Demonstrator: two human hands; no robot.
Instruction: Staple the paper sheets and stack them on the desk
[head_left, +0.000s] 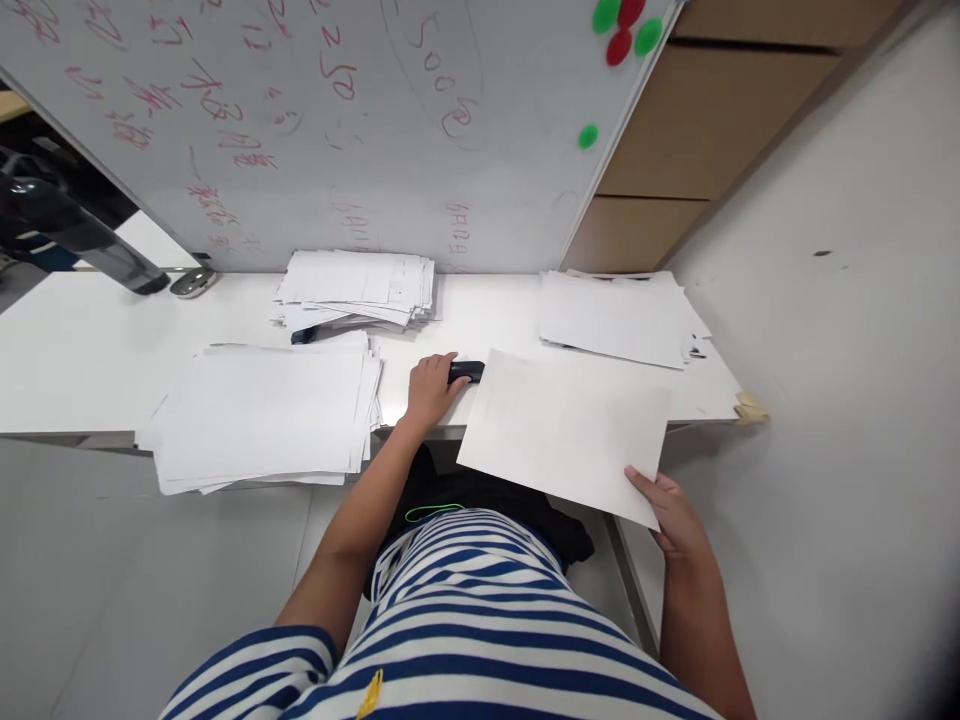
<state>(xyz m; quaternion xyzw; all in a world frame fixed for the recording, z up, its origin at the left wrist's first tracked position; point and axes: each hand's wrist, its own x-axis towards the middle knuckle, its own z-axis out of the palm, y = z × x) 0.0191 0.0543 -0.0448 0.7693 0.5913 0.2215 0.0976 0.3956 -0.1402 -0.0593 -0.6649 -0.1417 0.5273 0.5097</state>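
Clock from the person's seat, 12 straight ahead. Left hand was just short of 12, on the white table, fingers and thumb curled closed around the left end of a black stapler-like tool lying at 12. Right hand was out near 3, gripping a white sheet by its near right corner: thumb on top, other fingers mostly hidden underneath. Sheet sat at 1, slanted, overhanging the table's front edge, its left edge right at the tool's right end; couldn't tell from where I stood if it was inserted. Paper around: large near stack at 10, messy far stack at 11, right-hand stack at 1, beyond the sheet. Whiteboard with red writing stood behind at 12.
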